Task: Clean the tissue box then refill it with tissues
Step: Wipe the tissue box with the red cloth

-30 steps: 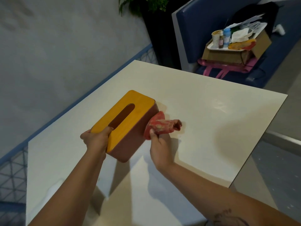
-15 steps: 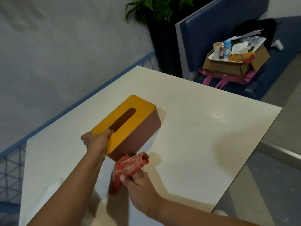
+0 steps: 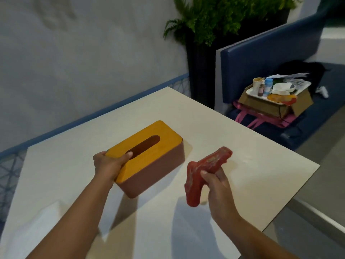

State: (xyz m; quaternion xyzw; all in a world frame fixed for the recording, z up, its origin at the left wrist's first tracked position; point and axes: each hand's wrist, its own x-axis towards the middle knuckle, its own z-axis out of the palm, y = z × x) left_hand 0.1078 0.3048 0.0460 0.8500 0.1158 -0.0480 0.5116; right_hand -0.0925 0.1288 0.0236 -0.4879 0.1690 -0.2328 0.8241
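Observation:
A tissue box [image 3: 158, 165] with brown walls and a yellow wooden lid with a long slot stands on the cream table [image 3: 242, 156]. My left hand [image 3: 108, 163] grips the near end of the lid, thumb on top by the slot. My right hand [image 3: 214, 186] holds a crumpled red cloth [image 3: 203, 171] in the air to the right of the box, apart from it. No tissue shows in the slot.
A white sheet-like patch [image 3: 46, 225] lies near the table's front left. Beyond the table stands a blue bench [image 3: 270, 53] carrying a cardboard box [image 3: 270, 107] with a tray of cups and bottles. A potted plant [image 3: 214, 15] is behind it. The table's right edge drops to the floor.
My right hand wiped the cloth along the box's right side toward me, then lifted it away to the right. My left hand kept its grip on the lid.

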